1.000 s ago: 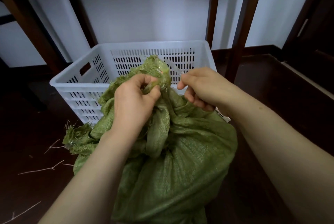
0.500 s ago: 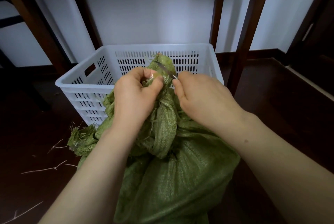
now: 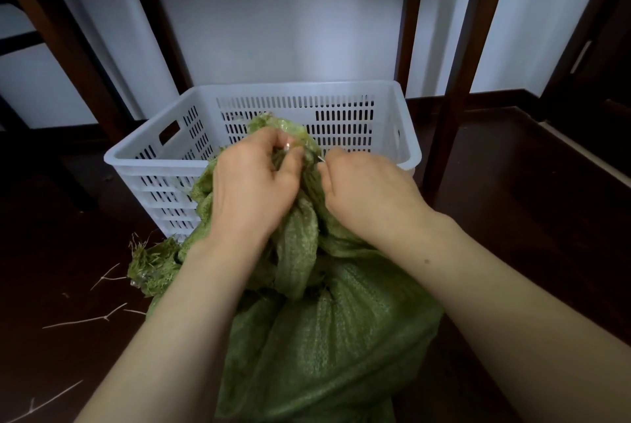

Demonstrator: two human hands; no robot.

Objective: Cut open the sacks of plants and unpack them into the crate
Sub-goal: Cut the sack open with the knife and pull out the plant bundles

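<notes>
change: right hand [image 3: 368, 199] has closed in on the left hand [image 3: 254, 183] since half a second ago, and less of the thin metal blade [image 3: 321, 158] shows now, only its tip between the two hands.
left hand: fingers and thumb curled tight round the bunched neck [image 3: 273, 125] of the green woven plastic sack [image 3: 324, 347], holding it up.
right hand: fingers curled round the blade, whose handle is hidden in the fist; the tip points left at the neck.
sack: stands full on the dark floor [image 3: 512, 218] just in front of the person, leaning against the near wall of the white slotted plastic crate [image 3: 143, 158], which looks empty.
relation that matters: the neck runs upright between the hands and the blade meets it crosswise from the right, just beside the left thumb; the cut likely needs to pull away from that thumb.
floor: a frayed green tuft [image 3: 153, 264] and pale dry twigs [image 3: 85, 319] lie to the left.
</notes>
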